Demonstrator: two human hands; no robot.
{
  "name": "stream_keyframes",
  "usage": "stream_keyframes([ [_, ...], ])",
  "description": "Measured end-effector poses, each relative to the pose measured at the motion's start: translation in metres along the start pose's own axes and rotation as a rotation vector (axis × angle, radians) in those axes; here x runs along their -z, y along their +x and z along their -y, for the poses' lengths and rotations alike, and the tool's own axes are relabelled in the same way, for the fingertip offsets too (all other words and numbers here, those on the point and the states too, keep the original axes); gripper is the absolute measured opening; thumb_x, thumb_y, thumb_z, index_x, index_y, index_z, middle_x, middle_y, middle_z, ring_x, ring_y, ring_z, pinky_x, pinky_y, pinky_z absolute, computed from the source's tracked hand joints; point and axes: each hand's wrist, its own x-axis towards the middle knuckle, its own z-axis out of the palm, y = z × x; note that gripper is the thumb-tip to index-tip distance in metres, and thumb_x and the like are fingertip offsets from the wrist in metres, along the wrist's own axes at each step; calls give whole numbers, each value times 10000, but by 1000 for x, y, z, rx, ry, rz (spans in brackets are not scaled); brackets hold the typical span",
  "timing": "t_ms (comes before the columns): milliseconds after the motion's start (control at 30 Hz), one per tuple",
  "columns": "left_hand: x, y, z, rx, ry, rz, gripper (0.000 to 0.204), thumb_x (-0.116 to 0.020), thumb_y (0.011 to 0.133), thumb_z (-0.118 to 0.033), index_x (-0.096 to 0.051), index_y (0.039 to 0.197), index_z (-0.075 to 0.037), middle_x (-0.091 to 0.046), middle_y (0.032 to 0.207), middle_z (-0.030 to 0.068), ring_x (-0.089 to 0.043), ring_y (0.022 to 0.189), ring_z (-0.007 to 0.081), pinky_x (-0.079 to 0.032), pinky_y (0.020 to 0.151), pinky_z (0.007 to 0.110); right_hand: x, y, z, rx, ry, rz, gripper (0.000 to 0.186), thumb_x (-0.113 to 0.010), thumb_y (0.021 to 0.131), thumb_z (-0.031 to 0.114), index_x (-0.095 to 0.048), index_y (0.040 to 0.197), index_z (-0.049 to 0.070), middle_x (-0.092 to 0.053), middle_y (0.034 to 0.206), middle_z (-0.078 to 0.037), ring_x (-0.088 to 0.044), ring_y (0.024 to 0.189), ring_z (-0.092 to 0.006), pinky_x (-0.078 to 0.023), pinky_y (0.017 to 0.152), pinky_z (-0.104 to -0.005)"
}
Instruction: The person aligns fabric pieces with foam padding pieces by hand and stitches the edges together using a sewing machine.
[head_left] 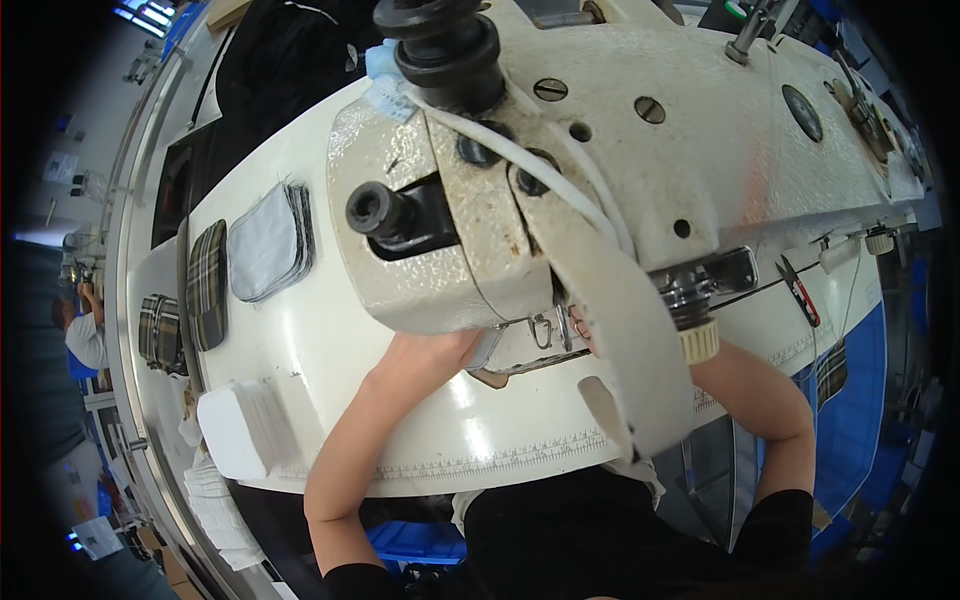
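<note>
- Lying beneath the sewing machine head [440,270], just right of the left hand [425,358]: grey-blue cloth [487,350], only a small bit showing, rest hidden by the machine.
- Handling (judging by looks): prob. v. light, soft & floppy, not fragile; edges might fray or curl, and it could slide easily on the smooth white table [400,445].
- Best hold, I'd say: flat fingers near the outer edges, light pressure, clear of the metal parts by the needle area; pinching hard would prob. pucker it.
- L hand: back & wrist visible, at the near-left side of the head, right by the cloth; fingertips out of sight, so can't tell how far apart they are or if they grip or just press.
- R hand [708,366]: mostly behind the white strap [625,350] & cream knob [699,342]; finger spread and hold can't be told.
- Nearby: similar grey-blue stack [268,245] far left, white stack [235,430] near left, red-handled snips [800,295] to the right.
</note>
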Motion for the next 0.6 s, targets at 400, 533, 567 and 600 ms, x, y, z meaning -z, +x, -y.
stream_keyframes([
  [400,6,8,2,114,-186,-244,280,-674,889,-87,-680,1156,-4,-670,1178,179,-623,1084,387,-501,936,423,17,8,7,90,-35,-164,263,-690,579,104,-690,834,41,-625,777,-69,-633,675,-270,-500,605,-397],
  [533,17,-1,12,149,-280,-271,342,-634,925,-76,-639,1260,-7,-595,1344,182,-528,1277,370,-407,1083,459,17,3,5,68,-7,-156,358,-690,597,107,-711,946,31,-625,781,-79,-640,714,-276,-531,643,-401],
  [567,15,-3,11,109,-230,-235,361,-638,932,-105,-625,1278,-2,-582,1364,187,-505,1308,372,-384,1108,467,13,0,3,27,4,-147,343,-689,605,108,-710,939,31,-622,780,-78,-638,716,-277,-529,633,-405],
  [600,14,-5,9,67,-181,-202,383,-642,940,-135,-611,1295,3,-568,1383,192,-483,1339,373,-360,1133,475,10,-1,0,28,2,-152,343,-689,605,108,-710,939,31,-622,780,-78,-638,716,-277,-529,633,-405],
])
